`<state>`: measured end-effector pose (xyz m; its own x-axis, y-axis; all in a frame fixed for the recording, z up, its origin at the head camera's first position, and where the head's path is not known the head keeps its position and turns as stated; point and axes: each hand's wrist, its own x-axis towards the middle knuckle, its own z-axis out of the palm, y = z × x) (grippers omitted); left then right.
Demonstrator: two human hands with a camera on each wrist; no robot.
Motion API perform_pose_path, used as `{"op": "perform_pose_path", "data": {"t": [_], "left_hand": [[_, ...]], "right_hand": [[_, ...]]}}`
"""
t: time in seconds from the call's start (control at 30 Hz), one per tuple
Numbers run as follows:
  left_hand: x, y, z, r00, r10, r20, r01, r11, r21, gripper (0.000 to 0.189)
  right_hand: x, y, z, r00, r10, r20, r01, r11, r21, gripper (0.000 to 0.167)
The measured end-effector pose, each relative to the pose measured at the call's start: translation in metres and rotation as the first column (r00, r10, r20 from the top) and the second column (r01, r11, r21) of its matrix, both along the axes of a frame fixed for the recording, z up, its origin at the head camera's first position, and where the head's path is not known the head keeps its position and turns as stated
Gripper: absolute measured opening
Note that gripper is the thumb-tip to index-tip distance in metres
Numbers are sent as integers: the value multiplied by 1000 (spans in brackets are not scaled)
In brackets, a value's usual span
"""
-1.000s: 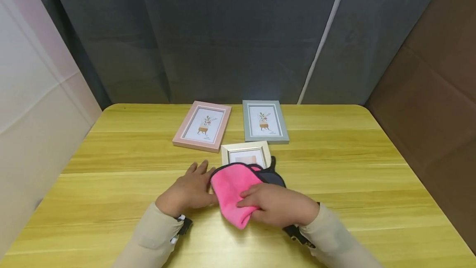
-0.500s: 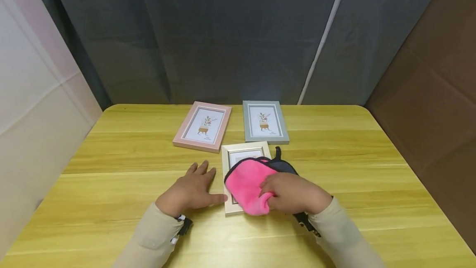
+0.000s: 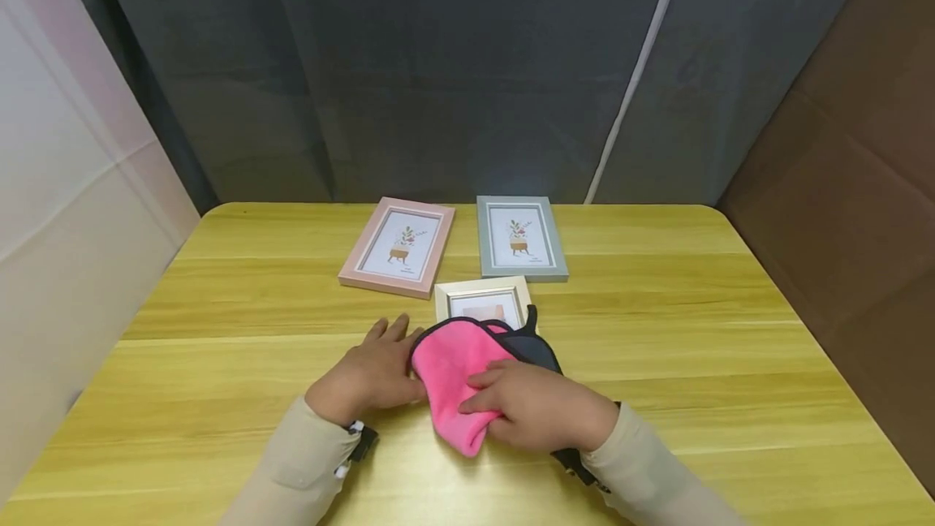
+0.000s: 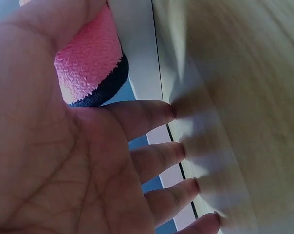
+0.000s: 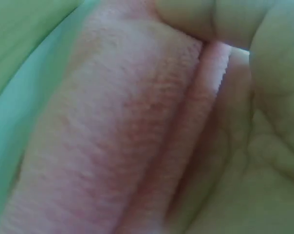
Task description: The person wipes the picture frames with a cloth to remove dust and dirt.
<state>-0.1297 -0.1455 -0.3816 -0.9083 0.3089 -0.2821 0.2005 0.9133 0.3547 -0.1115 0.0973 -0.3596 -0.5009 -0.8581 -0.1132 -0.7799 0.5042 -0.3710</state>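
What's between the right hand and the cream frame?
The head view shows the pink cloth between, held by the right hand and covering part of the cream frame.

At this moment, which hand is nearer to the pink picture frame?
Left. The left hand lies just in front of the pink picture frame; the right hand is farther away, holding the pink cloth over the cream frame.

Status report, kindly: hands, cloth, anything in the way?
Right hand grips pink cloth over cream frame. Left hand beside frame, resting on table. Cloth blocks view of frame's lower part.
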Motion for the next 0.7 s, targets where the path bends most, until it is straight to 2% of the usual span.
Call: {"op": "perform_pose_path", "data": {"t": [0.07,0.17,0.37,0.5,0.7], "left_hand": [[0,0,0,1000,9,0,-9,1000,6,86],[1,0,0,1000,6,1,-6,1000,9,87],[1,-1,0,1000,-19,13,19,1000,1,94],[1,-1,1,999,-30,17,30,999,-12,96],[-2,0,-1,1000,-16,14,16,1000,-22,96]], "right_hand": [[4,-4,-1,1000,-12,-26,12,1000,5,34],[4,-2,0,999,-45,-22,45,999,16,32],[-10,21,6,994,-109,-14,109,994,17,18],[-17,32,8,985,-163,-49,163,987,-5,27],[-11,17,3,995,-93,-40,93,996,10,17]]}}
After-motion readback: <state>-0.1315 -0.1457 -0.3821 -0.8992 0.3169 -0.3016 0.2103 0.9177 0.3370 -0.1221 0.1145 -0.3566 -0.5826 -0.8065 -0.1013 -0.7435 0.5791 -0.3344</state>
